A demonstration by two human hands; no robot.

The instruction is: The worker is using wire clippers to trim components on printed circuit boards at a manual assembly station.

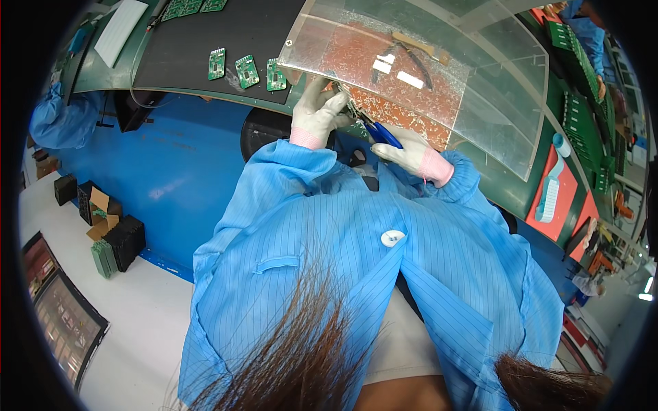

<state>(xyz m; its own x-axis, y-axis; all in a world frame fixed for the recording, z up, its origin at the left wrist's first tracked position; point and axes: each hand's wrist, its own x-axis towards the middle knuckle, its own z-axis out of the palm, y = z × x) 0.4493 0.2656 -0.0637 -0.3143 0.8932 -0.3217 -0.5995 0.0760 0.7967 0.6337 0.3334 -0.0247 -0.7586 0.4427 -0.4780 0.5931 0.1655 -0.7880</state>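
My left hand (pixel 317 115), in a white glove with a pink cuff, grips a small circuit board (pixel 351 104) by its edge, just below the near rim of a clear plastic cover (pixel 480 103). In my gloved right hand (pixel 411 151) is a pair of blue-handled cutters (pixel 385 135). Their jaws point at the board, close to its lower end; whether they touch it cannot be made out. Beyond both hands, a reddish-brown surface (pixel 435 115) is strewn with small pale clippings. Three green circuit boards (pixel 247 71) lie on a black mat (pixel 178 61) left of my left hand.
Under the cover lie a dark curved tool (pixel 418 63) and a tan strip (pixel 415 42). Right of it, a pale blue roll of tape (pixel 550 188) rests on red sheets, near racked green boards (pixel 582 130). A co-worker's blue sleeve (pixel 65 120) shows at far left.
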